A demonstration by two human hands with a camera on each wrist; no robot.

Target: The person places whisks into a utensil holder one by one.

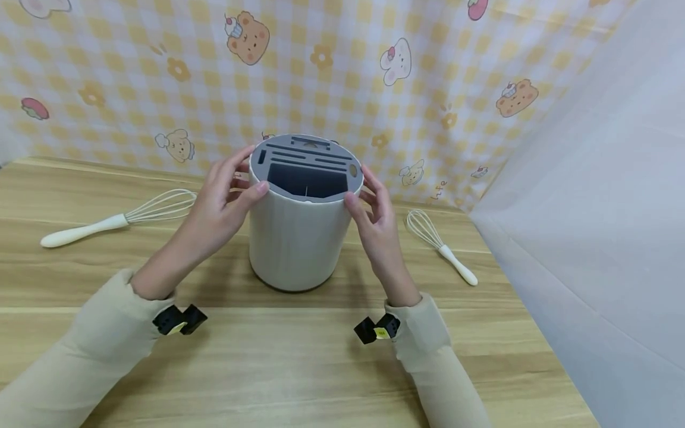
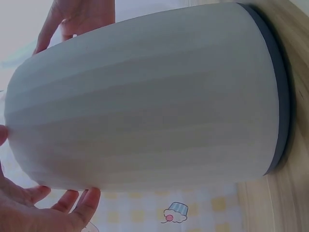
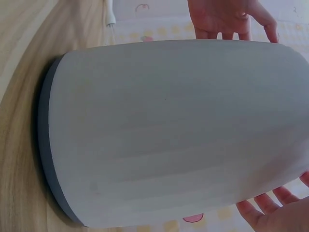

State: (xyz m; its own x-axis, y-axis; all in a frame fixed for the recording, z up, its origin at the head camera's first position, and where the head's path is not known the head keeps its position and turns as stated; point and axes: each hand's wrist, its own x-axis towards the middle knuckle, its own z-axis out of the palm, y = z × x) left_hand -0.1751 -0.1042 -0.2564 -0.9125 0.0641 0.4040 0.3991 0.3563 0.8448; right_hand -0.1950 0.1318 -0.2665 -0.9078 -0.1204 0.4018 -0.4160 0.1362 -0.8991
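A white cylindrical knife holder (image 1: pixel 299 244) stands upright on the table, its grey slotted insert (image 1: pixel 313 156) facing up with a wide dark opening at the front. My left hand (image 1: pixel 222 193) holds its upper left side, thumb at the front rim and fingers round toward the back. On the opposite side my right hand (image 1: pixel 377 229) grips the upper part the same way. Both wrist views show the holder's pale wall (image 2: pixel 145 101) filling most of the picture, with a dark base ring (image 3: pixel 44 130) against the wood.
A larger white whisk (image 1: pixel 85 230) lies to the left of the holder, partly behind my left forearm. A smaller whisk (image 1: pixel 455 264) lies to the right. The wooden table (image 1: pixel 299 368) meets a checked curtain (image 1: pixel 332 89) at the back and a white sheet (image 1: pixel 599 196) on the right.
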